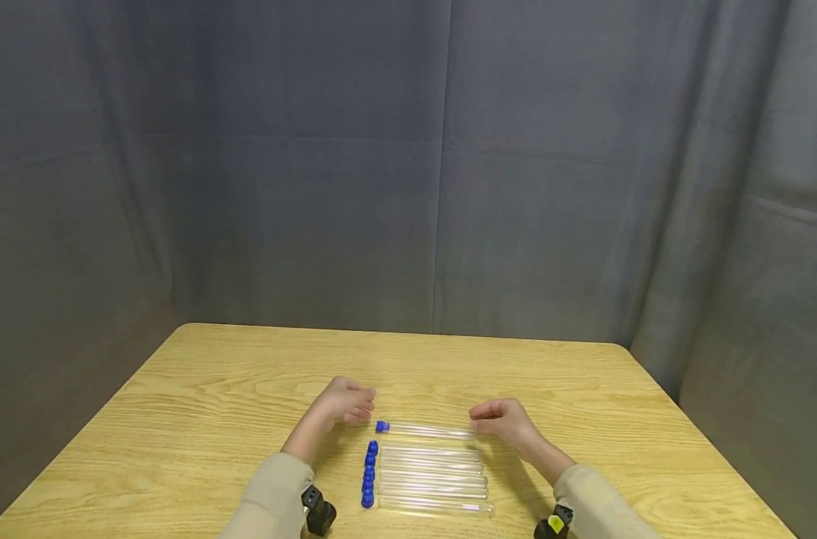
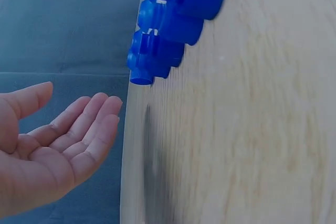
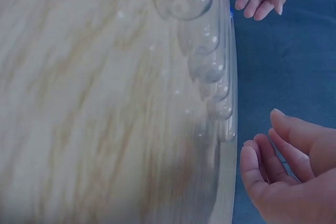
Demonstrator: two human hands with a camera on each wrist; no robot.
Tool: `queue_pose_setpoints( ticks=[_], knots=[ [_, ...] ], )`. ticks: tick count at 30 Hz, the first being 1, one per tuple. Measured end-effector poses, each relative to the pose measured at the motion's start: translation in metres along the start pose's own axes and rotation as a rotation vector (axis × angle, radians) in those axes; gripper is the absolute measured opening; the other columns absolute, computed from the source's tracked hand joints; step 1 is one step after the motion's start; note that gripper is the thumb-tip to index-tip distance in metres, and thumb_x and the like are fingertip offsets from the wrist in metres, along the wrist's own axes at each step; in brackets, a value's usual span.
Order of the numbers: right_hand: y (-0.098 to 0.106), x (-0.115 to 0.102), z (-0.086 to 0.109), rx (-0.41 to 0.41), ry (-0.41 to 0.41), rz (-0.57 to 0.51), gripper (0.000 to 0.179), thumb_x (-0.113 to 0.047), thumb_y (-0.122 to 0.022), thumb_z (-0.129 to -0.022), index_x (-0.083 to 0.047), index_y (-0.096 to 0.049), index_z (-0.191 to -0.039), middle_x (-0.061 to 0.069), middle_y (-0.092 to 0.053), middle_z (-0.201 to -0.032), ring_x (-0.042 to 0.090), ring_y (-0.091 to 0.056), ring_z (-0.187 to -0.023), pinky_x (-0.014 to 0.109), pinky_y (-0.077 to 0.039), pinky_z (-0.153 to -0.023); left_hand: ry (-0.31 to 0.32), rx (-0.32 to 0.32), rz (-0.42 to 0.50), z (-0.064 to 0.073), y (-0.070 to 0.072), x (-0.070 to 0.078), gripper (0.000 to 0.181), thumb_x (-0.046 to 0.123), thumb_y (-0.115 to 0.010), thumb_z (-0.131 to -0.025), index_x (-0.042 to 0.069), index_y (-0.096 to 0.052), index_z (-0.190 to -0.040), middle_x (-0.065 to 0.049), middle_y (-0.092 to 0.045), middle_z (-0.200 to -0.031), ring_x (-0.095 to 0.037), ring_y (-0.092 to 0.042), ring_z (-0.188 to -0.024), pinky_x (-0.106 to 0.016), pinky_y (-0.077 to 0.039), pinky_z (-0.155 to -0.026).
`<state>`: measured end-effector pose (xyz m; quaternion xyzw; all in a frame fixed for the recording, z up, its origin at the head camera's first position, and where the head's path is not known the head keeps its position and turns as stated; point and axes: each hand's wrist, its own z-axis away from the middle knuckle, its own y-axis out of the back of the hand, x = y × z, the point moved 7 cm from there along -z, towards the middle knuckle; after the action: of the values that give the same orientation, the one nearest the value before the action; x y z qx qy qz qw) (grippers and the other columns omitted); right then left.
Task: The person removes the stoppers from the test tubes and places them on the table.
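Note:
A clear test tube (image 1: 428, 430) with a blue cap (image 1: 383, 426) on its left end lies on the table, farthest from me. Several uncapped clear tubes (image 1: 431, 475) lie side by side nearer to me. Left of their ends, loose blue caps (image 1: 369, 479) form a column, also large in the left wrist view. My left hand (image 1: 346, 401) hovers just beyond the fitted cap, fingers extended and palm bare. By the rounded end of the capped tube is my right hand (image 1: 505, 421); in the right wrist view its fingers bend loosely, apart from the tubes, holding nothing.
The wooden table (image 1: 246, 389) has rounded far corners. A dark grey curtain (image 1: 314, 187) hangs behind it and along both sides. Each sleeved forearm carries a small black wrist camera, one on the left (image 1: 319, 512) and one on the right (image 1: 554, 522).

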<state>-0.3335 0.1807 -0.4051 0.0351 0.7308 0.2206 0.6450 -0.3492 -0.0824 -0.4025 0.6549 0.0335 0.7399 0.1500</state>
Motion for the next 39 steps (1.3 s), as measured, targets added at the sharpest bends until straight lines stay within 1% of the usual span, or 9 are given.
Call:
queue_pose_setpoints(
  ticks=[6, 11, 14, 21, 27, 29, 33, 35, 39],
  knots=[
    [-0.001, 0.003, -0.001, -0.014, 0.026, 0.034, 0.025, 0.006, -0.063, -0.078, 0.019, -0.057, -0.098, 0.024, -0.061, -0.091, 0.023, -0.06, -0.078, 0.028, -0.052, -0.067, 0.023, 0.017, 0.025, -0.001, 0.002, -0.003, 0.035, 0.018, -0.05, -0.092, -0.015, -0.053, -0.102, -0.021, -0.061, -0.089, -0.026, -0.062, -0.073, -0.037, -0.053, -0.067],
    [-0.002, 0.006, -0.002, -0.005, 0.038, 0.086, 0.026, 0.004, -0.068, -0.074, 0.016, -0.06, -0.095, 0.022, -0.062, -0.088, 0.017, -0.058, -0.075, 0.023, -0.051, -0.062, 0.056, 0.023, 0.05, -0.001, 0.003, -0.008, 0.038, 0.02, -0.048, -0.093, -0.016, -0.051, -0.104, -0.022, -0.06, -0.09, -0.026, -0.062, -0.074, -0.037, -0.053, -0.069],
    [-0.003, 0.007, -0.002, 0.002, 0.039, 0.107, 0.026, 0.004, -0.07, -0.073, 0.016, -0.061, -0.094, 0.021, -0.063, -0.087, 0.016, -0.058, -0.074, 0.024, -0.051, -0.06, 0.065, 0.031, 0.056, -0.002, 0.004, -0.01, 0.038, 0.02, -0.048, -0.093, -0.017, -0.05, -0.104, -0.022, -0.06, -0.089, -0.025, -0.061, -0.073, -0.036, -0.053, -0.068],
    [-0.006, 0.007, -0.003, -0.002, 0.052, 0.157, 0.025, 0.005, -0.071, -0.07, 0.015, -0.062, -0.091, 0.017, -0.063, -0.082, 0.015, -0.057, -0.07, 0.022, -0.05, -0.057, 0.061, 0.031, 0.067, -0.003, 0.004, -0.011, 0.039, 0.019, -0.047, -0.094, -0.018, -0.05, -0.105, -0.022, -0.059, -0.089, -0.024, -0.061, -0.072, -0.036, -0.053, -0.068],
    [-0.007, 0.01, -0.006, -0.002, 0.03, 0.192, 0.023, 0.006, -0.073, -0.067, 0.013, -0.064, -0.086, 0.015, -0.064, -0.081, 0.014, -0.057, -0.066, 0.023, -0.05, -0.056, 0.06, 0.024, 0.072, -0.003, 0.003, -0.011, 0.037, 0.019, -0.046, -0.094, -0.017, -0.05, -0.104, -0.021, -0.06, -0.087, -0.025, -0.061, -0.072, -0.037, -0.053, -0.069],
    [-0.007, 0.011, -0.006, 0.005, 0.02, 0.204, 0.022, 0.006, -0.074, -0.066, 0.012, -0.065, -0.085, 0.016, -0.065, -0.081, 0.015, -0.057, -0.066, 0.025, -0.051, -0.056, 0.059, 0.026, 0.073, -0.003, 0.004, -0.012, 0.037, 0.019, -0.046, -0.094, -0.016, -0.051, -0.103, -0.02, -0.06, -0.086, -0.025, -0.061, -0.072, -0.037, -0.053, -0.069],
    [-0.008, 0.012, -0.006, 0.014, 0.013, 0.254, 0.019, 0.004, -0.074, -0.066, 0.009, -0.067, -0.083, 0.015, -0.065, -0.08, 0.015, -0.056, -0.065, 0.025, -0.05, -0.055, 0.062, 0.024, 0.065, -0.002, 0.004, -0.013, 0.038, 0.02, -0.046, -0.094, -0.016, -0.051, -0.103, -0.019, -0.06, -0.086, -0.024, -0.061, -0.072, -0.037, -0.052, -0.068],
    [-0.009, 0.012, -0.006, 0.016, 0.015, 0.281, 0.018, 0.003, -0.075, -0.066, 0.007, -0.067, -0.082, 0.012, -0.065, -0.079, 0.012, -0.053, -0.063, 0.024, -0.049, -0.053, 0.066, 0.023, 0.062, -0.002, 0.004, -0.013, 0.039, 0.021, -0.046, -0.094, -0.016, -0.051, -0.104, -0.019, -0.06, -0.086, -0.024, -0.061, -0.073, -0.036, -0.053, -0.068],
    [-0.011, 0.011, -0.007, 0.013, 0.023, 0.307, 0.014, 0.003, -0.074, -0.067, 0.006, -0.068, -0.08, 0.01, -0.064, -0.075, 0.01, -0.051, -0.059, 0.024, -0.047, -0.05, 0.07, 0.018, 0.065, -0.002, 0.004, -0.014, 0.04, 0.021, -0.046, -0.094, -0.017, -0.051, -0.105, -0.019, -0.06, -0.086, -0.024, -0.061, -0.073, -0.036, -0.053, -0.067]
  ],
)
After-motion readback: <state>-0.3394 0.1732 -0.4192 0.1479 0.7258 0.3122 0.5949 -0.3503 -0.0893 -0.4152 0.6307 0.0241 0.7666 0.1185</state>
